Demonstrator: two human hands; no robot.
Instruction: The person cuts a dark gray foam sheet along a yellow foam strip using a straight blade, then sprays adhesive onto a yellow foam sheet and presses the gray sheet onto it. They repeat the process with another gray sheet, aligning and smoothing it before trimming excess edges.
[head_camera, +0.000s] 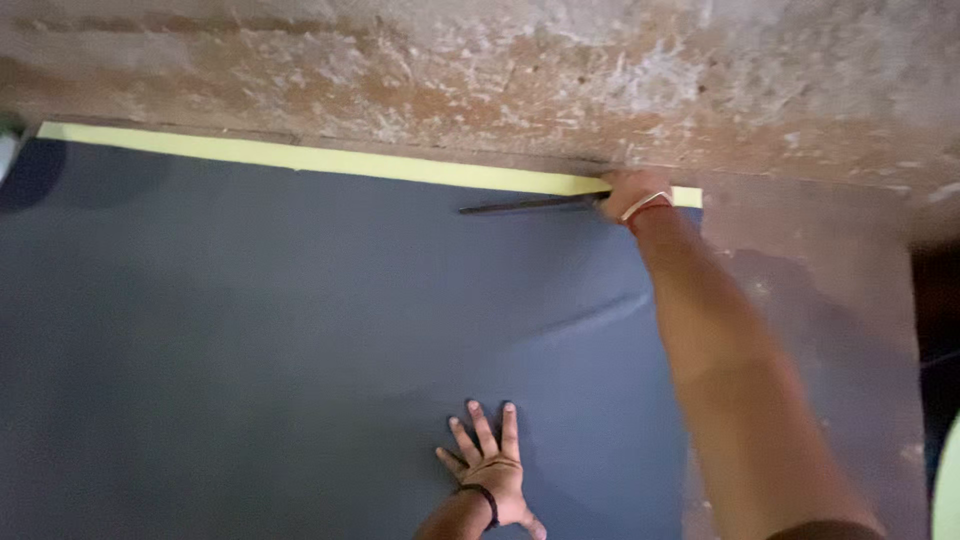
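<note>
Up at the top edge of the dark sheet (300, 330), the right hand (632, 195) was clenched around the handle of a thin dark tool (530, 205), whose long blade lay almost flat along the sheet just below the yellow tape (330, 160). That tape ran the length of the sheet's upper edge, where it met the rough, patchy plaster wall (500, 70), and the hand sat near the tape's right end. Lower down, near the sheet's bottom edge, the left hand (492, 465) lay released and flat, fingers spread, palm pressed against the sheet. A dark band circled its wrist.
</note>
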